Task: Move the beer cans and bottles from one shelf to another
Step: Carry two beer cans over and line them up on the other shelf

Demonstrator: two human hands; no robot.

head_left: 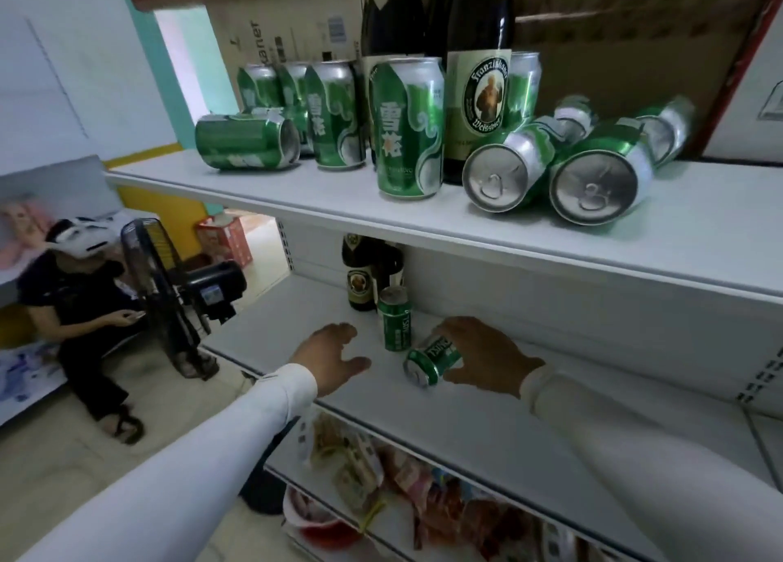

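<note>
Two hands low on the middle shelf point(487, 396): right hand point(487, 356) curled round a tipped can point(432, 360), left hand point(332, 356) spread wide, holding nothing. Just behind, an upright can point(395, 324), then a dark bottle point(360, 277). Risk: the tipped can swings and topples its neighbour. Top shelf point(635, 239) worse (loose cans point(593, 186) lying near the edge, could roll off)

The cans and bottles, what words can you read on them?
"Franziskaner" and "Weissbier": label of the big bottle on the upper shelf.
"TSING": tilted can in the right hand.
"雪花": front upright can.
"aner": cardboard box.
Smaller print: too blurred.
</note>
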